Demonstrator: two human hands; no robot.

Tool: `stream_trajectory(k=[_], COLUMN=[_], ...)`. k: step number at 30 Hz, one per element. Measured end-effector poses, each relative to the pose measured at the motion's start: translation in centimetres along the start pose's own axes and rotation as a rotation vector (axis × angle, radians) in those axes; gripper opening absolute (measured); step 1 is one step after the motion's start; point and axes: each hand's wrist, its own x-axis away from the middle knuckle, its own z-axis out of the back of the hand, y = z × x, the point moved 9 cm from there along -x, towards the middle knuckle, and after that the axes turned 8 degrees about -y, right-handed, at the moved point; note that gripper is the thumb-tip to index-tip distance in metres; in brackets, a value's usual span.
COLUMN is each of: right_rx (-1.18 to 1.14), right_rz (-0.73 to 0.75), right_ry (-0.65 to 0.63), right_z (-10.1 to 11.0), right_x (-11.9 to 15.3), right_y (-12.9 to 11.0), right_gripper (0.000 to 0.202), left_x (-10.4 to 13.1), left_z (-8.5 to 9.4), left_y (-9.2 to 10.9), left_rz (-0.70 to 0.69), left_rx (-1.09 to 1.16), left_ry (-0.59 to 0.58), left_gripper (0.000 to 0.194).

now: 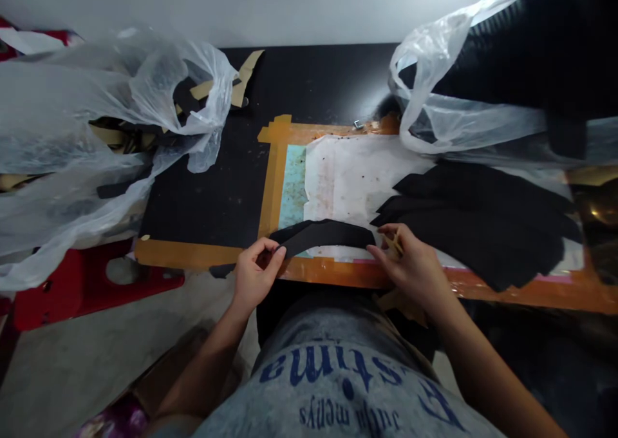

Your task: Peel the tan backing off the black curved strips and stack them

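Observation:
A curved black sheet piece (333,234) lies across the front edge of the taped work area, with another dark piece partly under its left end. My left hand (258,274) pinches that left end between thumb and fingers. At the opposite end is my right hand (412,261), closed on a crumpled tan strip (394,245) that looks like paper. Its thumb tip is beside the black piece; whether it touches is unclear. Right of this hand, several similar black pieces (483,222) lie fanned out and overlapping on a white sheet (357,174).
Orange-brown tape (188,252) runs along the front edge of the black table (313,84). On the left, a clear plastic bag (72,103) holds dark and tan scraps. Another plastic bag (434,58) hangs over the right back. A red stool (91,283) stands at lower left.

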Motion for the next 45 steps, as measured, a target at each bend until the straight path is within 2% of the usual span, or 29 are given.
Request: stream_trajectory(k=[4,9,14,26,30,33,35,38,40,42,43,45], right_rx=[-0.030,-0.114,0.012,0.255,0.455,0.593,0.651,0.693,0.685,0.644,0.604,0.463], right_rz=[0.029,-0.016,-0.048,-0.112,-0.142,-0.151,-0.154,-0.200,-0.237,-0.226,-0.197,-0.089], right_ry=[-0.021,-0.109,-0.123,-0.152,-0.138,-0.157,-0.182,-0.180,-0.152,-0.112,-0.087,-0.017], right_z=[-0.4,-0.8,-1.1,-1.7,-1.9,-2.0,-2.0,-1.5,-1.1,-0.7,-0.5,0.1], right_x=[-1.0,-1.9,-3.3,-4.5,-4.4,-4.2,-4.0,-4.1,-4.2,-4.1,-3.8,-2.2], right_y=[-0.7,-0.9,-0.9,-1.0,-1.2,-1.6,-1.7,-1.1,-0.5,-0.2,-0.2,-0.6], right_gripper=[0.019,0.030,0.035,0.032,0.031,0.029,0.029,0.036,0.044,0.045,0.042,0.039], left_x=[-0.4,-0.8,-1.4,-1.7,-1.9,-2.3,-2.5,-2.7,-2.5,-2.0,-1.6,-0.6], left_z=[0.3,0.9,1.0,0.7,-0.3,-0.6,0.3,2.9,3.7,3.2,2.2,-1.1], left_y=[-0.2,-0.3,-0.1,0.2,0.8,1.2,0.9,0.4,0.7,1.8,2.3,2.8], left_rz=[0.004,0.040,0.039,0.031,0.024,0.083,0.175,0.290,0.222,0.002,-0.138,-0.390], left_rx=[-0.009,-0.141,-0.298,-0.450,-0.695,-0.960,-1.087,-1.162,-1.130,-1.062,-1.036,-1.033], left_ry=[-0.005,0.047,0.102,0.068,0.015,-0.076,-0.103,-0.042,0.037,0.120,0.108,-0.038], left_gripper=[0.025,0.026,0.024,0.023,0.023,0.027,0.039,0.062,0.055,0.043,0.041,0.045])
